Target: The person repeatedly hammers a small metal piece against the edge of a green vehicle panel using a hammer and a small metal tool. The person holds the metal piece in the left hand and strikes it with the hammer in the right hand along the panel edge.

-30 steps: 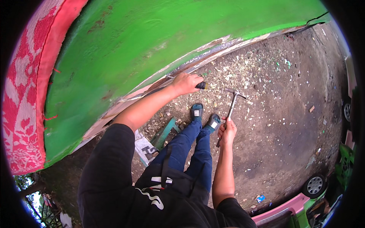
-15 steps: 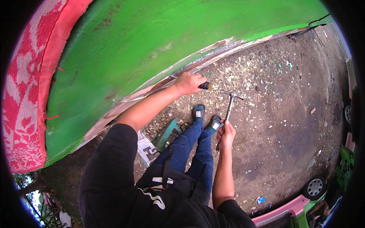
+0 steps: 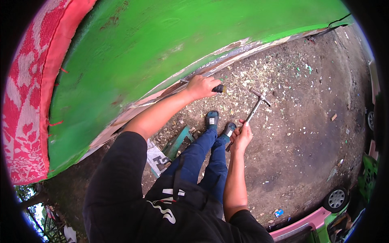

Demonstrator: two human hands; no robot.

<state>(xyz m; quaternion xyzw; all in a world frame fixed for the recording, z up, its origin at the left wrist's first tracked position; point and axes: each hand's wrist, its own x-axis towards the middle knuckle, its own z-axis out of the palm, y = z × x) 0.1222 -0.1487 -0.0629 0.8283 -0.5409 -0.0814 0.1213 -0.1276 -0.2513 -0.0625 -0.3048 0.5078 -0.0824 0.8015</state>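
The left arm is stretched forward and a little to the left, nearly straight, and the left hand (image 3: 201, 86) is at the lower edge of the big green panel (image 3: 162, 48), where the paint is scraped away and bare grey and brown patches show. Its fingers are closed fully around the dark handle of a chisel (image 3: 217, 88); the butt end of the handle comes out on the right side of the fist, and a thin metal part comes out on the left side and lies against the stripped edge. The right arm is bent at the elbow and held close to the body, with the forearm going up. The right hand (image 3: 240, 137) is closed in a fist around the lower part of the handle of a hammer (image 3: 254, 108). The hammer points up and to the right, its metal head is in the air above the dirt ground (image 3: 308, 133), just beside the chisel's butt end but not touching it. Many small paint chips (image 3: 259, 73) lie on the ground under the panel edge. The person's legs in blue jeans (image 3: 202, 158) reach forward between both arms.
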